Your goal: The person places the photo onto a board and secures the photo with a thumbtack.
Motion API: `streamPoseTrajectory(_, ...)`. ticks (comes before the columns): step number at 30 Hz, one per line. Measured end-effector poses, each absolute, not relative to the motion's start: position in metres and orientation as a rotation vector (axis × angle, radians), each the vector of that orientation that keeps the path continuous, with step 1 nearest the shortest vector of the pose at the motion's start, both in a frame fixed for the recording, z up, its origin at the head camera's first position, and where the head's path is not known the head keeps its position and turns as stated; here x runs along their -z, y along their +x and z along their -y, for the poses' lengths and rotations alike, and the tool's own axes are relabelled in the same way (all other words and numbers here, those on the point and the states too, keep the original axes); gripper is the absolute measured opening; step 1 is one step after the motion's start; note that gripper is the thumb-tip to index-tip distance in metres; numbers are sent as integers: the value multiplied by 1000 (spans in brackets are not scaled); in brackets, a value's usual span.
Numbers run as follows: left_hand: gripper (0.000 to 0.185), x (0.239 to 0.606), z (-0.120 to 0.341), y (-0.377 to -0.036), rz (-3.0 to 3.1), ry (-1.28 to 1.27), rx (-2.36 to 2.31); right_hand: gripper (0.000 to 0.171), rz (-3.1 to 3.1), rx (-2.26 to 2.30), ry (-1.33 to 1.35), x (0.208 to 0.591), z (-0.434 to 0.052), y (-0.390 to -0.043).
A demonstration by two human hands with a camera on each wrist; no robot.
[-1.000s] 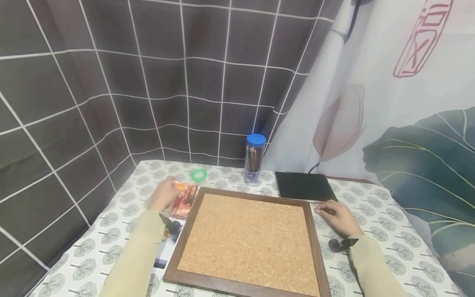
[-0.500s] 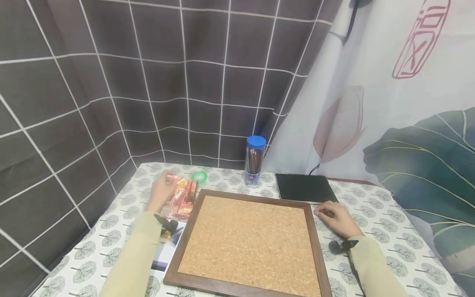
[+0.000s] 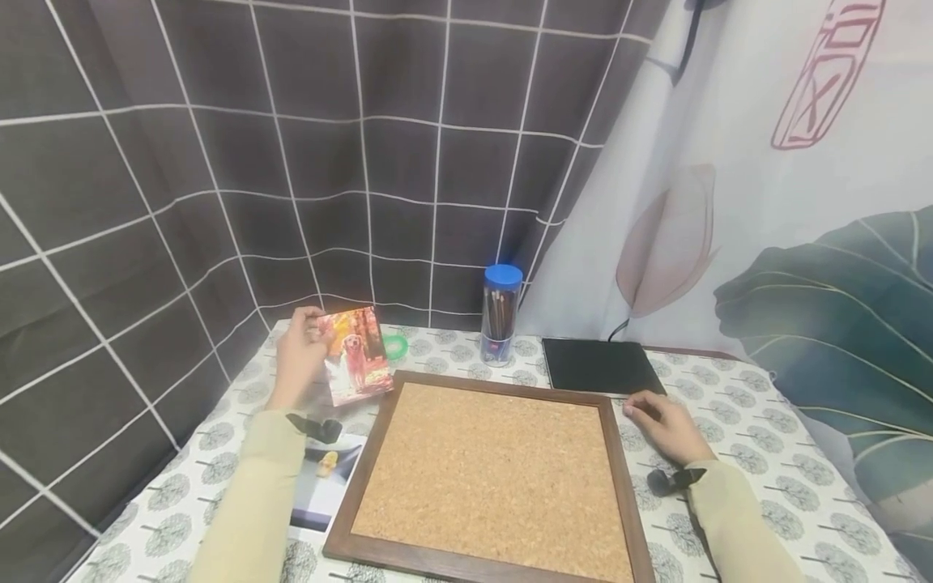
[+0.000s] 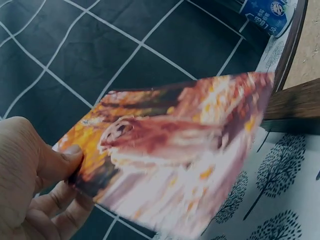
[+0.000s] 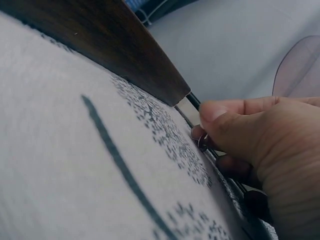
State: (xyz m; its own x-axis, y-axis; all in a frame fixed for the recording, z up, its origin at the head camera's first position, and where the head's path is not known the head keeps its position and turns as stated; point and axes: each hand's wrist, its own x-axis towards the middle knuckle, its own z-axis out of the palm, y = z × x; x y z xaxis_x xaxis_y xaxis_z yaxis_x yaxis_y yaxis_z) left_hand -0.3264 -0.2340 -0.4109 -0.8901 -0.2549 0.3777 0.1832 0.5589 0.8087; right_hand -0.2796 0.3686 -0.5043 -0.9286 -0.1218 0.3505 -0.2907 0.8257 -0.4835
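A dark cloth with a white grid (image 3: 401, 214) hangs behind the table, a pale curtain (image 3: 736, 121) beside it, and a tree-printed tablecloth (image 3: 207, 494) covers the top.

What catches my eye is the dog photo (image 3: 355, 356): a second ago it lay flat on the cloth, and now it is up in the air, tipped so its face shows. I'd judge the picking-up done and the photo free to be carried. It hangs at the board's far left corner; whether it touches there I can't tell.

It is a thin, slightly bowed print of a golden dog among red and amber leaves. The left hand (image 3: 297, 356) pinches it by the left edge, thumb on the printed side.

Near it, the corkboard (image 3: 496, 478) lies flat in its brown rim. A duck photo (image 3: 331, 478) lies on the cloth left of it, now less covered by the sleeve. Green tape (image 3: 397, 347) peeks out behind the dog photo.

Further off stand a blue-lidded tube (image 3: 500, 316) and, lying flat, a black tablet (image 3: 601, 364). The right hand (image 3: 669, 425) rests nearby, fingers loosely curled, nothing visibly held.
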Motion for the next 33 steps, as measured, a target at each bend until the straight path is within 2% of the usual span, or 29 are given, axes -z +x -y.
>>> streamPoseTrajectory(7,40,410,222,-328,2346,2,1360,16,2706,-797,234,500,-366,-278)
streamPoseTrajectory(16,41,411,183,-327,2449,-165,1357,19,2712,-803,219,499,-367,-276)
streamPoseTrajectory(27,52,424,148,-316,2609,-357,1780,22,2733,-834,180,501,-367,-278)
streamPoseTrajectory(33,53,430,142,-315,2674,-338,1808,25,2743,-834,160,500,-367,-278)
